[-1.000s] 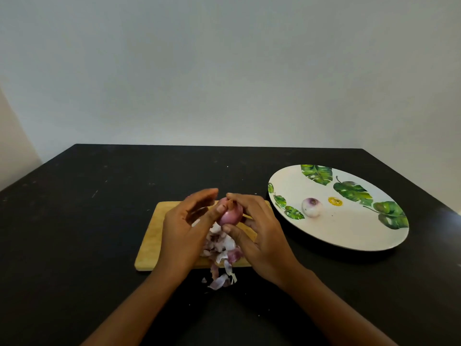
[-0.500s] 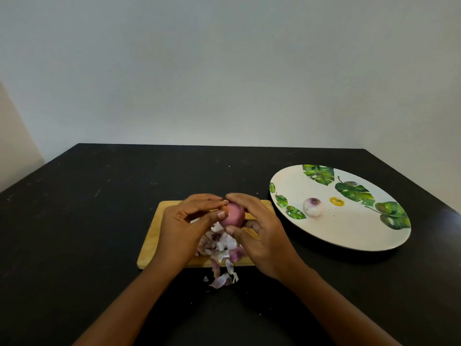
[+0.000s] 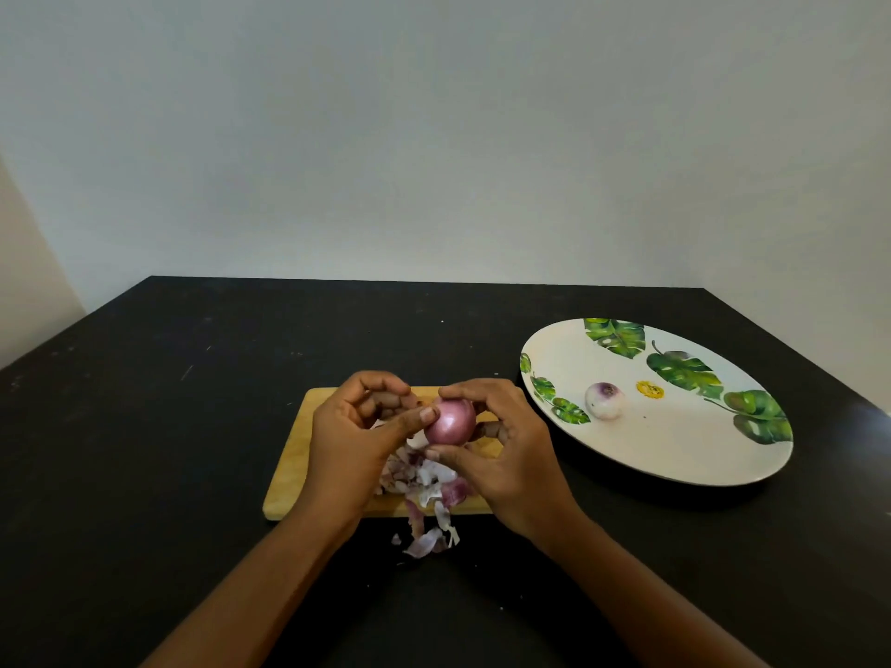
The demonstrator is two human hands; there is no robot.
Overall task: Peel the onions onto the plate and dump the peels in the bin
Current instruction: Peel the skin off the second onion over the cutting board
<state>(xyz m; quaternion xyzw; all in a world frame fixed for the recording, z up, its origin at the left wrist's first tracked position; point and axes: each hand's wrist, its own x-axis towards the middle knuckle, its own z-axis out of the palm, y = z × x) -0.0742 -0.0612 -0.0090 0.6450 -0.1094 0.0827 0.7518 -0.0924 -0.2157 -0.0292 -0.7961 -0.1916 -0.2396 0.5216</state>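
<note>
R hand (image 3: 511,455) fingers clamped on onion (image 3: 451,421) | L hand (image 3: 347,441) thumb on it, fingers curled | over board (image 3: 289,474) w/ peels (image 3: 429,479) | peeled onion (image 3: 604,401) on plate (image 3: 675,455)

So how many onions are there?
2. A pink onion held by the left hand and right hand over the board; a peeled onion on the plate. More may be hidden.

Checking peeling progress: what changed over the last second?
The left hand curled its fingers back off the onion, leaving its thumb against it; the right hand kept pinching the onion above the board. The plate, peeled onion and peels stayed put.
</note>
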